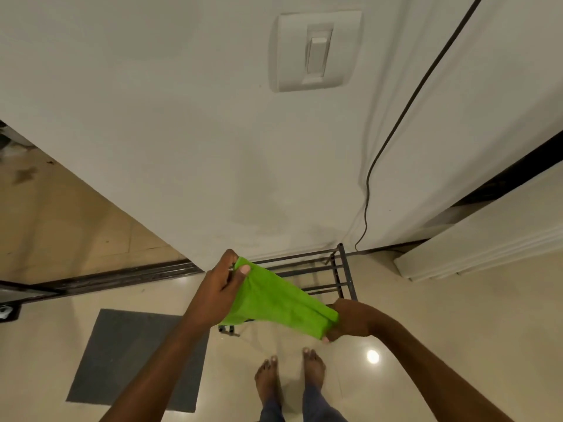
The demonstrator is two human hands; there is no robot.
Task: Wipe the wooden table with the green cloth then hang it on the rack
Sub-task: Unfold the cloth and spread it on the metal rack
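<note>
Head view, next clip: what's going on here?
A person standing barefoot by a wall holds the green cloth stretched between both hands, above a low dark metal rack. The left hand pinches its upper corner, and the right hand grips its lower end. The cloth is not yet hung on a rail.

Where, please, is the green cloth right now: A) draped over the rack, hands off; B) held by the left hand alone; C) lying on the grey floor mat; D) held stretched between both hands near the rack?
D: the left hand pinches one end of the green cloth and the right hand grips the other, before the metal rack.
</note>
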